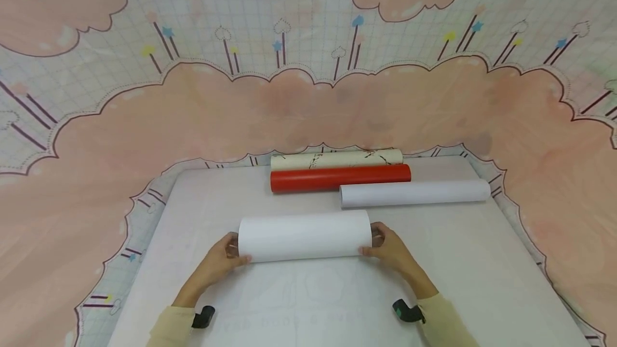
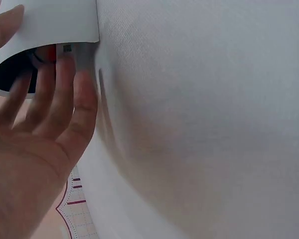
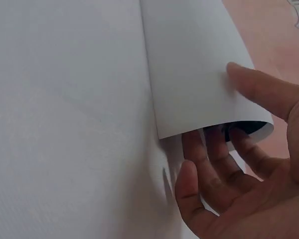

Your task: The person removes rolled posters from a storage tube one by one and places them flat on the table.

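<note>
A wide white paper roll [image 1: 305,237] lies crosswise on the white-covered table, in the head view's lower middle. At its left end is my left hand [image 1: 217,262], with the thumb on the outer sheet and the fingers at the open end. My right hand [image 1: 394,255] holds the opposite end, its thumb [image 3: 256,87] on the outside and some fingers reaching into the opening. In the left wrist view the roll [image 2: 55,22] shows a dark inner face with a red patch and a small printed code. Parts of the fingers are hidden inside the roll.
Behind lie a red roll [image 1: 337,178], a cream patterned roll [image 1: 337,160] and a narrower white roll [image 1: 414,193], close together. The white tabletop [image 1: 202,191] is bordered by a patterned pink cloth [image 1: 289,111]. A dark device [image 1: 407,312] sits at the right wrist.
</note>
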`<state>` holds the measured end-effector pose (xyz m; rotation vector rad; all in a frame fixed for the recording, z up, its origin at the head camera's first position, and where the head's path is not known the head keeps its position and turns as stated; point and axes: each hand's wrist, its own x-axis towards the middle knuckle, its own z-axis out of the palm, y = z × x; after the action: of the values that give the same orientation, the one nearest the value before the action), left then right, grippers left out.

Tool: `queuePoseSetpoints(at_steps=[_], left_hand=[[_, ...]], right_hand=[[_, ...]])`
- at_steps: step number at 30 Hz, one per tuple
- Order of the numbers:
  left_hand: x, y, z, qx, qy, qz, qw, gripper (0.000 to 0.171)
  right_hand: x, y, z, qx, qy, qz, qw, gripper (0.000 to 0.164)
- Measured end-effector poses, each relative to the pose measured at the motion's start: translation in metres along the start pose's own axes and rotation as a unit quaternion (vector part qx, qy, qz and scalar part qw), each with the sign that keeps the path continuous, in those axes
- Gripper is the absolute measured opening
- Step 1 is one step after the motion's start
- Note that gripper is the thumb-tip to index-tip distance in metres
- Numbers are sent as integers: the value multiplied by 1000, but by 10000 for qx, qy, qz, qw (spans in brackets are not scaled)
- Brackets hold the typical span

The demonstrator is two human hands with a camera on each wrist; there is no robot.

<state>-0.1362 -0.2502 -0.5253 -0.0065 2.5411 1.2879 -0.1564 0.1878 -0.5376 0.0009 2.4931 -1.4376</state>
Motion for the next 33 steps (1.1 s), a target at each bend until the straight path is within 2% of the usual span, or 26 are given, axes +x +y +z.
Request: queuePoseSetpoints(at_steps=[3,5,10,12,15,19,23,28,33], left_hand=[[1,0,-2,-175,116,98,9997,94],[1,0,-3,-180,54,214,9996,109],[7,-1,-2,125,-236,537,9982,124],[10,-2,0,204,-298,625,9974,124],[15,-4,1,242,-326,682,9968,122],[19,-4,2,324,-257,851,9955,118],[22,-3,1,430,-210,970,9941,118],[24,-4,-1,393,-145,935,9947,113],[21,-5,-2,48,-8,947,9955,93]], right_hand=[[-1,-1,-5,131,170,67,9997,64],[-1,0,-11,232,143,-63,9996,68],[3,4,-19,-39,-211,-962,9951,99],[6,5,-19,-352,-367,-1304,9902,110],[12,6,-17,-748,-534,-1529,9840,115],[17,6,-15,-1156,-595,-1612,9783,113],[21,5,-13,-1462,-432,-1739,9729,109],[24,4,-13,-1324,-345,-1661,9766,97],[23,1,-14,-1052,-288,-1365,9846,89]])
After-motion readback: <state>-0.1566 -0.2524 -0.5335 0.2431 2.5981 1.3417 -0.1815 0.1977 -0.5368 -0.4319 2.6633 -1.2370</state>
